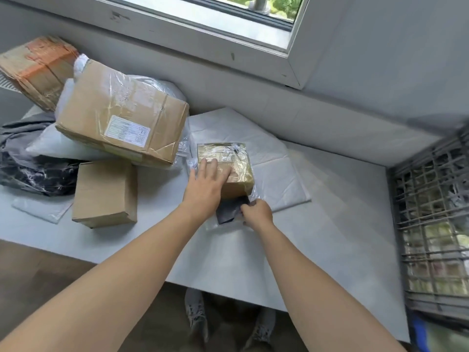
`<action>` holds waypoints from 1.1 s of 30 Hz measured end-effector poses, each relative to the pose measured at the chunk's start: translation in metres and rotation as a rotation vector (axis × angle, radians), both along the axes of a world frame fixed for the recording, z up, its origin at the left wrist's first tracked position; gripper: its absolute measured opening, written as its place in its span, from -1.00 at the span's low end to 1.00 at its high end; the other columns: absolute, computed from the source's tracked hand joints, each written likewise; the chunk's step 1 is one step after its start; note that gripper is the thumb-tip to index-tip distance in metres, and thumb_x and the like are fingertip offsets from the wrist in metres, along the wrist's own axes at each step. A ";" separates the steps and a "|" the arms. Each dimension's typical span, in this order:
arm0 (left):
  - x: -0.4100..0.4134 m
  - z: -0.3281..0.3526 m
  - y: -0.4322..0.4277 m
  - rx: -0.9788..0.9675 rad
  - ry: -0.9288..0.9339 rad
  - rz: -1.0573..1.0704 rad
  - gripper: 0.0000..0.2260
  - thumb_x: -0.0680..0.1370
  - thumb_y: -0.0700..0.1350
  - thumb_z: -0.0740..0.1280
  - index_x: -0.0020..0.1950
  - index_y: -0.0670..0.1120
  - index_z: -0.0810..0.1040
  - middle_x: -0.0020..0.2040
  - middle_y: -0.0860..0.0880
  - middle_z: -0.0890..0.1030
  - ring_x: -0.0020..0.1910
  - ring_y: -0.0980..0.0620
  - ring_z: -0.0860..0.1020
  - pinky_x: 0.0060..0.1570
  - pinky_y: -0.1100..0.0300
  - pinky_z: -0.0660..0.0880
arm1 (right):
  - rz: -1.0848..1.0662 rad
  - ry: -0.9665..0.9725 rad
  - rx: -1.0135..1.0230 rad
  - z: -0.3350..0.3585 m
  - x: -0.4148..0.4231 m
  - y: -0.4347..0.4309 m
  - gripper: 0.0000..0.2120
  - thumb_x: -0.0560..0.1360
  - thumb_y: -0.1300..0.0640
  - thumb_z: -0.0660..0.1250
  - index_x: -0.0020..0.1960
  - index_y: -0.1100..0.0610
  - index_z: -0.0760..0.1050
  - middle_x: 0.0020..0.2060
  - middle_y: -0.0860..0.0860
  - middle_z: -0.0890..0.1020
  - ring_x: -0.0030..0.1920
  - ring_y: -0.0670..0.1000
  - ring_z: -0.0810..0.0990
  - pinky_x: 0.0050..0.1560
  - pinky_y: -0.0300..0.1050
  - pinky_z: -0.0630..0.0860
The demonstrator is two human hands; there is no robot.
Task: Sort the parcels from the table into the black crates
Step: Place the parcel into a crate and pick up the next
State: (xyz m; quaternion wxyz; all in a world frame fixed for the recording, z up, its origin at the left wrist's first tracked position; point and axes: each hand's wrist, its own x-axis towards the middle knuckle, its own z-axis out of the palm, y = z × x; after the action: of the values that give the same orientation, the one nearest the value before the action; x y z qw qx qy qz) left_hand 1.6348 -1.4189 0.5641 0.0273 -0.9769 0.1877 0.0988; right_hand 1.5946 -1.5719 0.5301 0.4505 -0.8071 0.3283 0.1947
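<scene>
A small taped cardboard box [229, 158] lies in the middle of the white table [330, 224], on top of a clear plastic bag with a dark item [228, 212] inside. My left hand [205, 189] rests flat on the box's near left side, fingers spread. My right hand [257, 214] pinches the edge of the plastic bag just in front of the box. A black crate [431, 224] with parcels inside stands at the table's right end.
A large labelled cardboard box [119, 120] lies on white and grey bags at the left, with a plain cardboard box [105, 191] in front of it and an orange-taped box [38, 69] behind. A white padded mailer [274, 158] lies under the small box. The wall and window are behind.
</scene>
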 end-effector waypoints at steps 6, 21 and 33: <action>-0.004 0.007 0.000 0.083 0.003 0.009 -0.42 0.67 -0.17 0.05 0.62 0.00 -0.16 0.62 -0.19 -0.04 0.58 -0.26 -0.03 0.48 -0.15 0.09 | -0.192 -0.086 0.217 0.043 -0.014 -0.028 -0.93 0.40 0.34 0.30 -0.26 0.26 0.45 -0.31 0.15 0.61 -0.37 0.01 0.66 -0.38 -0.12 0.62; -0.031 0.062 -0.071 -0.942 0.435 0.101 -0.57 0.57 -0.08 0.40 0.45 0.04 0.45 0.32 0.07 0.55 0.27 0.05 0.52 0.35 0.02 0.40 | -0.215 -0.372 0.541 0.160 0.009 -0.094 -0.89 0.49 0.44 0.29 -0.18 0.36 0.56 -0.35 0.16 0.64 -0.36 0.01 0.66 -0.34 -0.25 0.59; -0.030 0.124 -0.108 -1.246 0.207 0.379 -0.82 0.66 -0.19 0.20 -0.06 -0.05 0.56 -0.09 -0.07 0.65 -0.03 -0.13 0.63 -0.08 -0.08 0.61 | 0.179 -0.503 -0.096 0.175 0.013 -0.135 -0.81 0.56 -0.13 0.27 -0.07 -0.03 0.54 -0.22 -0.16 0.59 -0.29 -0.17 0.48 -0.21 -0.18 0.41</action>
State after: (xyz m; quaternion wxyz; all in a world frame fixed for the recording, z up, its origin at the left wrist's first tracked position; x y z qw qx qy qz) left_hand 1.6050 -1.5265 0.6876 -0.5794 -0.8114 0.0362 0.0683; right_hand 1.6081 -1.7068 0.7048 0.4602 -0.8762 0.1424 0.0115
